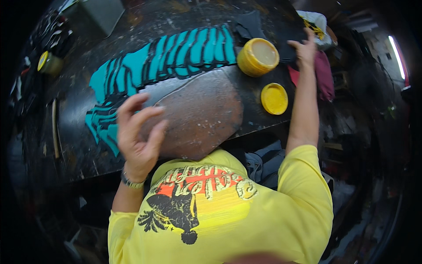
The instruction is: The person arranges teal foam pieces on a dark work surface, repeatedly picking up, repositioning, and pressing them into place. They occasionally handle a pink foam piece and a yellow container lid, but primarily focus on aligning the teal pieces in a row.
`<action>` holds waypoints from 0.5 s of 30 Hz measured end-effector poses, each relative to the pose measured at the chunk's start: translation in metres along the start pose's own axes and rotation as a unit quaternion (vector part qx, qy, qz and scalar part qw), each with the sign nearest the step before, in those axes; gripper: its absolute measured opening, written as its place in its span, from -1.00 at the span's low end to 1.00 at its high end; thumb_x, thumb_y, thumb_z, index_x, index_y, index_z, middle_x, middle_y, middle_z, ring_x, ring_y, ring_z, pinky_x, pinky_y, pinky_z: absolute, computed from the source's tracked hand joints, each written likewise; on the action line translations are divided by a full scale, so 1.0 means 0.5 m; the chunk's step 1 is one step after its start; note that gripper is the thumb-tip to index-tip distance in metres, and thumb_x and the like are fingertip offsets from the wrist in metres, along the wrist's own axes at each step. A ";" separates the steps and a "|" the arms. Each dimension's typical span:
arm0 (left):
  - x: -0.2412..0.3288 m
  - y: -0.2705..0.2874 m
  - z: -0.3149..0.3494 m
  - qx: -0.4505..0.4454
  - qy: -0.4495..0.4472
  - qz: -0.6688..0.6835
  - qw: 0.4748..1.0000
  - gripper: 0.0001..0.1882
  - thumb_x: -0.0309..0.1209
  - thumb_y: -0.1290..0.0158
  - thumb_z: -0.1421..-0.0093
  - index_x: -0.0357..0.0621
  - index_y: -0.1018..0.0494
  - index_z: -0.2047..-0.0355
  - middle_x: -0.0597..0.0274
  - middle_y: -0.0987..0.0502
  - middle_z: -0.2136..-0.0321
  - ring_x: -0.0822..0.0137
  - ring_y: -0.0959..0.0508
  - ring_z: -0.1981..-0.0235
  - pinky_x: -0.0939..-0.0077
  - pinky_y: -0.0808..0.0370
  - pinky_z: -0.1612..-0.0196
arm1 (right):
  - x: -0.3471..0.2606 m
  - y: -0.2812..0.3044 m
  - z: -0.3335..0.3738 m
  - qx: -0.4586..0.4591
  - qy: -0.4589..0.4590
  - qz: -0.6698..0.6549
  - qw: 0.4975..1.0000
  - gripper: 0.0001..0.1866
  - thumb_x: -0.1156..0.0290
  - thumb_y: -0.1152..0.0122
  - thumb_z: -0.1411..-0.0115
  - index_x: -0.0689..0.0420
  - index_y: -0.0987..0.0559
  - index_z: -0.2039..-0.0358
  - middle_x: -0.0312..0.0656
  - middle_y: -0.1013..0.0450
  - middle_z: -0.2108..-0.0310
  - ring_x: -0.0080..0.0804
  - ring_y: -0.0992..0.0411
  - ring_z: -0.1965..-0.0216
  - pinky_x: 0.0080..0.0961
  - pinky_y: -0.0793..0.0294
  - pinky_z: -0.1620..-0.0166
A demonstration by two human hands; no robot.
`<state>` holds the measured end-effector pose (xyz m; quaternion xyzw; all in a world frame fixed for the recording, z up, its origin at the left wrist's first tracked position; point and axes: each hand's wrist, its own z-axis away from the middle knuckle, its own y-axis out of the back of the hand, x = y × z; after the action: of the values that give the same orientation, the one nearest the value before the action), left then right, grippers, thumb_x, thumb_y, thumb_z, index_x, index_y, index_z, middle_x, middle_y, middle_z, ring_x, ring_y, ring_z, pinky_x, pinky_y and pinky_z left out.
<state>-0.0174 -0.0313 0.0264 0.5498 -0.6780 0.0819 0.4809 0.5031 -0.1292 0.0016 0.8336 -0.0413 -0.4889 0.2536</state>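
My left hand [140,134], a watch on its wrist, is raised over the near left part of the table with its fingers apart and nothing in them. Beside it lie several fanned teal pieces [105,125] with black edges. Farther back, a long overlapping row of similar teal pieces [176,55] stretches across the table. My right hand [304,49] reaches out to the far right, fingers spread and holding nothing I can see. Left of that arm stand a yellow tub [257,57] and a round yellow lid [274,99]. A worn brown board [206,114] lies in front of me.
A grey metal box [94,17] and a yellow-lidded jar [49,63] stand at the far left of the dark table [74,127]. A thin wooden stick [55,127] lies at left. Maroon cloth [324,77] and a white bag [314,20] sit at the right edge.
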 end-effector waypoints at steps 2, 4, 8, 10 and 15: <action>0.010 -0.020 -0.020 -0.071 0.021 0.057 0.996 -0.65 -0.51 -0.28 -0.15 -0.18 -0.60 0.02 0.08 -0.42 -0.17 0.20 -0.46 -0.19 0.32 -0.40 -0.23 | -0.099 0.050 0.021 0.070 0.134 0.052 0.987 -0.02 0.65 -0.52 0.15 0.06 -0.34 -0.35 -0.11 -0.42 -0.20 -0.16 -0.44 -0.06 -0.29 -0.46 -0.16; 0.022 -0.054 -0.032 -0.118 0.093 0.201 0.968 -0.52 -0.46 -0.27 -0.20 -0.17 -0.51 -0.15 0.09 -0.38 -0.23 0.21 -0.43 -0.24 0.32 -0.38 -0.26 | -0.208 0.075 0.081 0.072 0.242 -0.008 0.968 -0.06 0.66 -0.49 0.04 0.00 -0.33 -0.37 -0.11 -0.49 0.00 -0.32 -0.47 0.02 -0.37 -0.49 -0.10; 0.026 -0.139 -0.030 -0.110 0.204 0.551 0.802 -0.32 -0.13 -0.05 -0.40 -0.21 -0.19 -0.40 0.07 -0.30 -0.32 0.18 -0.34 -0.35 0.25 -0.32 -0.33 | -0.352 0.018 0.337 -0.061 0.357 0.031 0.932 -0.35 0.71 -0.39 0.00 0.07 -0.46 -0.13 -0.11 -0.53 0.10 -0.16 -0.57 0.10 -0.31 -0.56 -0.01; 0.014 -0.148 -0.011 -0.090 0.223 0.613 0.753 -0.25 0.09 0.15 -0.47 -0.20 -0.11 -0.43 0.08 -0.33 -0.30 0.18 -0.37 -0.32 0.22 -0.41 -0.27 | -0.385 -0.042 0.462 -0.254 0.347 -0.130 0.893 -0.26 0.65 -0.44 0.08 0.20 -0.44 -0.19 -0.03 -0.46 -0.07 -0.03 -0.43 -0.10 -0.18 -0.41 -0.19; -0.047 -0.085 0.011 -0.013 0.429 0.506 0.748 -0.59 -0.35 -0.14 -0.38 -0.23 -0.42 -0.18 0.14 -0.61 0.01 0.31 -0.65 0.05 0.32 -0.60 -0.02 | -0.394 -0.089 0.565 -0.345 0.291 -0.273 0.849 0.12 0.67 -0.36 -0.04 0.08 0.08 -0.53 0.04 -0.29 -0.30 0.00 -0.36 -0.26 -0.15 -0.42 -0.23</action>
<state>0.0129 -0.0356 -0.0118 0.0265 -0.5807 0.5317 0.6160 0.1568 -0.1365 0.0263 0.7741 0.4353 -0.2564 0.3814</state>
